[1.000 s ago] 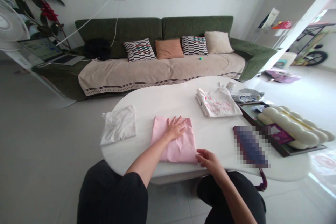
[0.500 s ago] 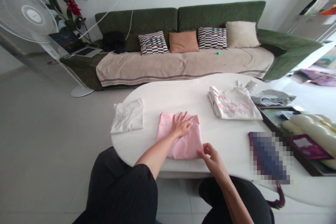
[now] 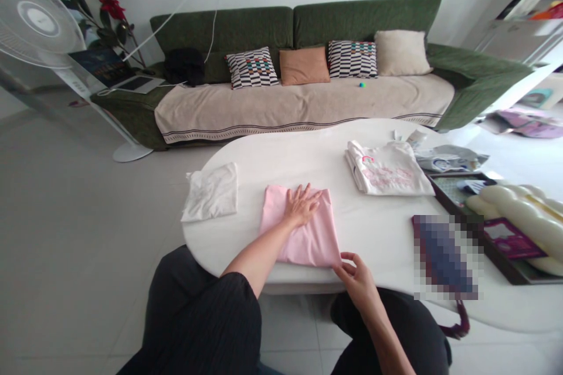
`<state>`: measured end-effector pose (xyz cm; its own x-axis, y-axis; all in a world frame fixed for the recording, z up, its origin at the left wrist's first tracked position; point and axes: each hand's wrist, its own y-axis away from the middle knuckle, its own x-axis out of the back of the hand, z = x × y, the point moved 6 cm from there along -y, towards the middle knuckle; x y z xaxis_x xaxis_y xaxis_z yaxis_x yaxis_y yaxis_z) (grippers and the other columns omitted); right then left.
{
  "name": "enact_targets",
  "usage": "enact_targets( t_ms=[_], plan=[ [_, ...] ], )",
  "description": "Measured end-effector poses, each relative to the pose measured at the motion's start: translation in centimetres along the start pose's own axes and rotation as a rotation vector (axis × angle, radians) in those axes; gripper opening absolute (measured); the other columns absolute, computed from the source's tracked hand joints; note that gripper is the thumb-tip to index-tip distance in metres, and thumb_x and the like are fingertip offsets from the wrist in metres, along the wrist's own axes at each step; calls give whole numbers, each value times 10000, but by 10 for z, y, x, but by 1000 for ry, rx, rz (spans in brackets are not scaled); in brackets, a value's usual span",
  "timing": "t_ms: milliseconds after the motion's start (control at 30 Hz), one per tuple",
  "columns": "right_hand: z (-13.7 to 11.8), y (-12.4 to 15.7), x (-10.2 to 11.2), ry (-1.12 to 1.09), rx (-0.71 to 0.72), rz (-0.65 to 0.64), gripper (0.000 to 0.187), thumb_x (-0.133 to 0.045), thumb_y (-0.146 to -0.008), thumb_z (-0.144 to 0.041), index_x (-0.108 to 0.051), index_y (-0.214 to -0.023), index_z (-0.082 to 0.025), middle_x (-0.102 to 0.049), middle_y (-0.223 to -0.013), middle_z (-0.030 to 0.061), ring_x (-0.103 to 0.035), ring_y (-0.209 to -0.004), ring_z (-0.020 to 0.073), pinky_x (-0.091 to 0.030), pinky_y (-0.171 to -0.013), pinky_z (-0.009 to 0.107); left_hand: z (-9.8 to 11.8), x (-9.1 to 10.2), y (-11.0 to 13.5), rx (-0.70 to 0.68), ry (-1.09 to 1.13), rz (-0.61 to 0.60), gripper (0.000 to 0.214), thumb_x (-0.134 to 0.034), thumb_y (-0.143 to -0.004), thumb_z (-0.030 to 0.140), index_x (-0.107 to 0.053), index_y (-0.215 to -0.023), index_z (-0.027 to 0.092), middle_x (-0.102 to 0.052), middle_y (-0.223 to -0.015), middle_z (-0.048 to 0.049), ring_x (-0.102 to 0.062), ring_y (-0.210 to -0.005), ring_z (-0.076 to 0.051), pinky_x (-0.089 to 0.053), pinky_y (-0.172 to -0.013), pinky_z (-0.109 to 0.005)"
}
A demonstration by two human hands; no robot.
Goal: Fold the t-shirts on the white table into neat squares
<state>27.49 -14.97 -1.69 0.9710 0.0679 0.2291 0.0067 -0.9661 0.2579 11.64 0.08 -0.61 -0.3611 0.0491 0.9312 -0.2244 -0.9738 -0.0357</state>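
A folded pink cloth lies near the front edge of the white table, roughly square with a few soft creases. My left hand rests flat on its upper part, fingers spread. With thumb and fingers, my right hand pinches the cloth's near right corner, which is drawn out to a point. To the left lies a folded white cloth. Farther back on the right is a folded white garment with pink print.
The table has a rounded edge. On its right are a dark tray with a cream puffy object, a silvery packet and a blurred-out item. Behind stands a green sofa; a fan stands at left.
My right hand has pulled the near right corner of the pink cloth slightly outward, and the lower edge looks straighter. My left hand stays flat on it. The view has shifted a little.
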Motion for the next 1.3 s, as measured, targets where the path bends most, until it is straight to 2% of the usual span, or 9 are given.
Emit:
enact_targets(
  t_ms=[100,200,300,367,567,733,933,1100,1300],
  plan=[
    [-9,-2,14,221,78,150,394,-484,-730,-471,-487,-988,-173,-658,-827,90,-575,-619,183,-434,-557,301,0,-2,-1,2,10,-24,464,-243,-877,462,-220,-1340,442,-113,-1474,64,-85,-1338,-273,-26,-1038,-560],
    [-45,-18,11,519,322,309,413,-371,-810,-396,-482,-1128,-157,-568,-1124,152,-561,-961,249,-442,-784,388,0,-3,-1,2,17,-33,475,-234,-880,455,-206,-1353,419,-100,-1476,56,-66,-1341,-269,-26,-1038,-564],
    [-78,-56,-24,738,548,217,484,-256,-865,-310,-396,-1271,-87,-353,-1365,163,-291,-1273,249,-322,-977,403,0,0,1,-15,16,-4,496,-218,-886,416,-180,-1377,358,-119,-1474,32,-66,-1344,-250,-47,-1044,-559],
    [-86,-87,-47,873,556,166,508,-214,-884,-284,-343,-1316,-51,-288,-1406,153,-180,-1320,241,-282,-1007,402,-2,1,1,-33,18,25,517,-227,-885,375,-158,-1393,302,-144,-1470,6,-77,-1344,-232,-78,-1054,-540],
    [-70,-143,-80,1063,554,157,536,-183,-915,-337,-367,-1312,-28,-350,-1370,166,-207,-1312,235,-167,-1055,408,-25,3,-4,82,153,187,578,-303,-811,150,-216,-1382,124,-255,-1431,-105,-187,-1324,-170,-203,-1075,-390],
    [-57,-144,-80,1102,469,195,575,-201,-900,-467,-267,-1378,-155,-250,-1429,96,-152,-1327,244,-181,-1026,454,-49,18,10,32,41,141,491,-368,-826,236,-379,-1313,173,-303,-1411,-99,-157,-1329,-245,-118,-1076,-466],
    [-60,-145,-83,1135,417,149,599,-221,-890,-483,-215,-1394,-160,-193,-1450,90,-110,-1333,247,-166,-1027,458,-103,40,34,209,-54,206,460,-324,-870,371,-363,-1311,244,-286,-1421,-75,-159,-1324,-267,-115,-1043,-527],
    [-65,-145,-82,1134,372,126,588,-230,-894,-459,-198,-1397,-155,-178,-1453,103,-101,-1334,251,-176,-1017,488,-104,40,37,218,-33,213,416,-361,-862,338,-415,-1255,214,-322,-1396,-92,-207,-1303,-261,-155,-1032,-516],
    [-87,-68,-100,1095,496,-66,615,-340,-853,-485,-260,-1379,-175,-222,-1439,118,-139,-1326,271,-178,-1022,496,-106,60,63,183,191,173,232,-502,-774,250,-557,-988,179,-549,-1103,-85,-455,-1091,-206,-329,-939,-335]
  ],
)
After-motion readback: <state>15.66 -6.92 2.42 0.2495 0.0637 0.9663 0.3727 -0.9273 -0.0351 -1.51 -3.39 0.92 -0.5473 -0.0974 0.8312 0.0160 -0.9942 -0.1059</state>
